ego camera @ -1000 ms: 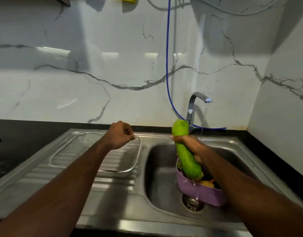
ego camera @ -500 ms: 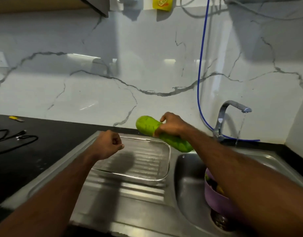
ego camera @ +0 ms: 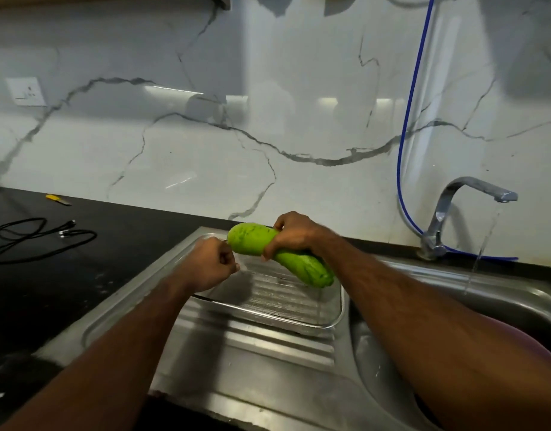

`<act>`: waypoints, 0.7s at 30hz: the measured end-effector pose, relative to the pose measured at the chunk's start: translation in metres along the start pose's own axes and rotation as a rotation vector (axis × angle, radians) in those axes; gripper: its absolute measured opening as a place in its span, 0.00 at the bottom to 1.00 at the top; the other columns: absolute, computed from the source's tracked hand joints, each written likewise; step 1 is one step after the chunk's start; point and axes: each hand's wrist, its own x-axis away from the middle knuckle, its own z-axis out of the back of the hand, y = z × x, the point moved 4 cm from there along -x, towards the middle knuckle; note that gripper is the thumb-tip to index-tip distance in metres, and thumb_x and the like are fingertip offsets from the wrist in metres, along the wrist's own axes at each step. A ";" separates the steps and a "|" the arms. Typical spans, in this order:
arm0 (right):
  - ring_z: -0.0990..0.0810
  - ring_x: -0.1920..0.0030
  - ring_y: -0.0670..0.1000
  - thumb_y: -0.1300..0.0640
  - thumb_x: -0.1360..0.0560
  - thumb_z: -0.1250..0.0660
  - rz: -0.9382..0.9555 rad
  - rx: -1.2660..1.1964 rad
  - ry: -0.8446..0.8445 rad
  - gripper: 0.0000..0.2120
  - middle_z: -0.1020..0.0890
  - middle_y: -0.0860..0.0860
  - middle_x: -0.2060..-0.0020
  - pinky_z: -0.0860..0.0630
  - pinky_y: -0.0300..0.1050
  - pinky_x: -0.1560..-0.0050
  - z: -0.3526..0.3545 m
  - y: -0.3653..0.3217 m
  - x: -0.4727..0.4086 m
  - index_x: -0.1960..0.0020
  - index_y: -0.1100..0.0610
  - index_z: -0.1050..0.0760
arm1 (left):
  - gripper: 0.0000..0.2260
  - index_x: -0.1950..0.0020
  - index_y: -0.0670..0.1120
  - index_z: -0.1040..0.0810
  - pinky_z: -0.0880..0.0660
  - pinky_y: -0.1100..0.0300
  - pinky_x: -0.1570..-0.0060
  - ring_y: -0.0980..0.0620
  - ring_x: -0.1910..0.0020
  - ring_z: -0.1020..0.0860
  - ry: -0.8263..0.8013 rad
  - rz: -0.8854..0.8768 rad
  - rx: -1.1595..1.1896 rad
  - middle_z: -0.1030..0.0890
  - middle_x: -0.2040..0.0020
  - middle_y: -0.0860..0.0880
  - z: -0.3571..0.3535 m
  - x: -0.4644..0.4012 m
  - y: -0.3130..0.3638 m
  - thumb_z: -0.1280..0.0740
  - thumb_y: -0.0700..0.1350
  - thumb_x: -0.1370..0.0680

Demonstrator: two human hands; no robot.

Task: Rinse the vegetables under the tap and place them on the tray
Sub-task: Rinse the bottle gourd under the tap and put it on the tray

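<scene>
My right hand (ego camera: 294, 234) grips a long green gourd (ego camera: 308, 265) around its middle and holds it level over the far part of the clear glass tray (ego camera: 336, 315). The tray sits on the ribbed steel drainboard (ego camera: 268, 368) left of the sink basin (ego camera: 516, 303). My left hand (ego camera: 210, 265) is curled into a fist at the tray's left rim, just left of the gourd's thick end; whether it pinches the rim is unclear. A thin stream of water falls from the steel tap (ego camera: 473, 194) into the basin.
A purple bowl (ego camera: 535, 340) sits in the basin, mostly hidden by my right forearm. On the black counter to the left lie a black cable (ego camera: 35, 237) and a small yellow-handled tool (ego camera: 58, 199). A blue hose (ego camera: 406, 126) runs down the marble wall behind the tap.
My right hand lifted the gourd out of the purple bowl in the sink and carried it left over the tray. My left hand stayed at the tray's left rim.
</scene>
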 end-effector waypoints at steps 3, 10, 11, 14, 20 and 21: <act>0.16 0.53 0.52 0.46 0.44 0.15 -0.020 -0.001 -0.063 0.24 0.15 0.50 0.54 0.16 0.51 0.48 -0.008 0.004 -0.003 0.51 0.53 0.14 | 0.11 0.70 0.49 0.22 0.37 0.73 0.73 0.59 0.73 0.30 -0.001 0.012 -0.045 0.25 0.72 0.52 -0.001 0.002 -0.003 0.23 0.42 0.31; 0.20 0.50 0.53 0.50 0.39 0.15 0.008 -0.004 -0.152 0.25 0.16 0.54 0.51 0.21 0.52 0.43 -0.029 0.013 -0.011 0.46 0.59 0.16 | 0.13 0.70 0.51 0.24 0.39 0.72 0.71 0.58 0.70 0.27 -0.089 0.020 -0.110 0.23 0.71 0.53 -0.007 0.003 -0.010 0.23 0.45 0.31; 0.20 0.49 0.54 0.50 0.38 0.15 0.009 -0.002 -0.159 0.25 0.16 0.54 0.50 0.21 0.52 0.43 -0.031 0.015 -0.013 0.46 0.59 0.17 | 0.13 0.71 0.51 0.25 0.38 0.72 0.72 0.58 0.70 0.27 -0.092 0.020 -0.109 0.23 0.71 0.53 -0.008 0.002 -0.010 0.23 0.45 0.31; 0.19 0.45 0.55 0.49 0.36 0.16 0.031 0.006 -0.161 0.25 0.16 0.54 0.49 0.21 0.53 0.40 -0.035 0.018 -0.016 0.43 0.59 0.17 | 0.15 0.72 0.50 0.27 0.36 0.71 0.72 0.60 0.71 0.29 -0.095 0.024 -0.101 0.26 0.72 0.54 -0.008 0.000 -0.006 0.23 0.43 0.31; 0.19 0.40 0.54 0.49 0.31 0.19 0.097 0.011 -0.082 0.29 0.17 0.54 0.38 0.23 0.49 0.35 -0.033 0.029 -0.013 0.33 0.57 0.19 | 0.14 0.70 0.51 0.26 0.37 0.67 0.71 0.55 0.69 0.28 -0.114 0.002 -0.121 0.24 0.70 0.51 -0.008 -0.005 0.004 0.23 0.45 0.30; 0.19 0.39 0.54 0.49 0.31 0.18 0.097 0.007 -0.071 0.29 0.17 0.54 0.37 0.24 0.48 0.35 -0.032 0.033 -0.010 0.33 0.56 0.20 | 0.14 0.70 0.51 0.26 0.37 0.66 0.71 0.55 0.69 0.27 -0.105 0.002 -0.122 0.24 0.70 0.51 -0.008 -0.005 0.007 0.23 0.46 0.30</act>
